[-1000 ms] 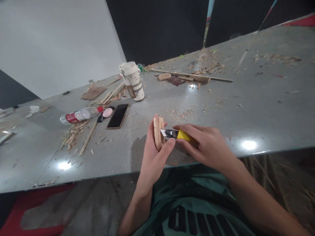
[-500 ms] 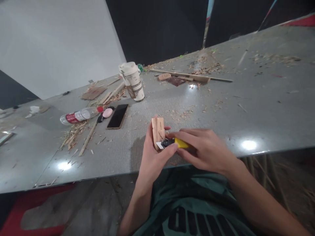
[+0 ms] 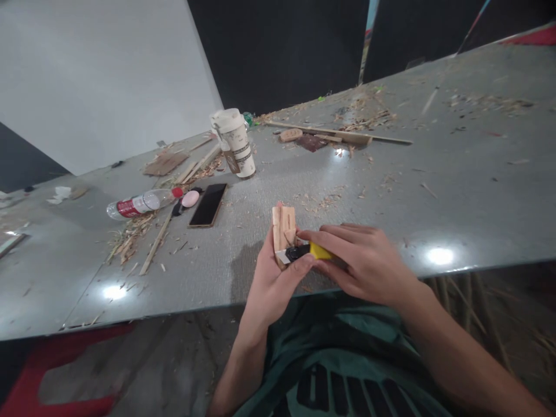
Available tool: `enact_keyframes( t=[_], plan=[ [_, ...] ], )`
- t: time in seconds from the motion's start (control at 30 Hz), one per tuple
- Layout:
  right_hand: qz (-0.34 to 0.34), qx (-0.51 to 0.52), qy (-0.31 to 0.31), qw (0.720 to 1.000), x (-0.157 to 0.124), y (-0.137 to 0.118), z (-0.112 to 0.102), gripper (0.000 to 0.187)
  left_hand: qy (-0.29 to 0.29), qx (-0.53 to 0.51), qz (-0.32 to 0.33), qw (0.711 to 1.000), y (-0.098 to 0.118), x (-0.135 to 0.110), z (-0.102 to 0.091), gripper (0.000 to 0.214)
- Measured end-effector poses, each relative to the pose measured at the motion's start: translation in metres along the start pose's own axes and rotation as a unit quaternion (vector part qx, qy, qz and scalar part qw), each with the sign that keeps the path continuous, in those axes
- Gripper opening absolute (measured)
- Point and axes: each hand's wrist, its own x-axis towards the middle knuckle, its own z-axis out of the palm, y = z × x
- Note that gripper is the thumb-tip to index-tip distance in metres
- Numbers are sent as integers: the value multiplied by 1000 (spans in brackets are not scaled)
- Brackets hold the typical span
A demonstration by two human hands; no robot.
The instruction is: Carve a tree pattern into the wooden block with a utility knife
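the left hand (image 3: 270, 284) grips a wood block (image 3: 285, 222) over the bench (image 3: 391, 202), near its front edge, the block's lower end partly hidden. the right hand (image 3: 362, 260) is closed around a yellow knife (image 3: 303, 252), covering much of its handle (image 3: 320, 251); whether the blade (image 3: 282, 256) touches the wood is hard to tell.

The knife (image 3: 299, 253) is yellow-and-black, the wood (image 3: 286, 223) tan

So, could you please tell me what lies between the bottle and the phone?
In the head view, a pink oval thing and a black thing lie between the bottle and the phone.
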Motion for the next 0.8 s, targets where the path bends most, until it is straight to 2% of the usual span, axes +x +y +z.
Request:
enact_keyframes(
  t=[0.13,0.33,0.5,0.8],
  plan=[
    [2,-43,7,999,0,-2,1,34,17,8,12,1000,1,-1,4,71],
    [17,-50,30,998,2,-5,2,29,48,52,26,997,3,-1,9,80],
    [36,-62,54,996,2,-5,3,29,69,91,44,992,5,-2,10,75],
    [36,-9,25,999,0,-2,1,32,51,16,18,998,4,2,8,69]
  ],
)
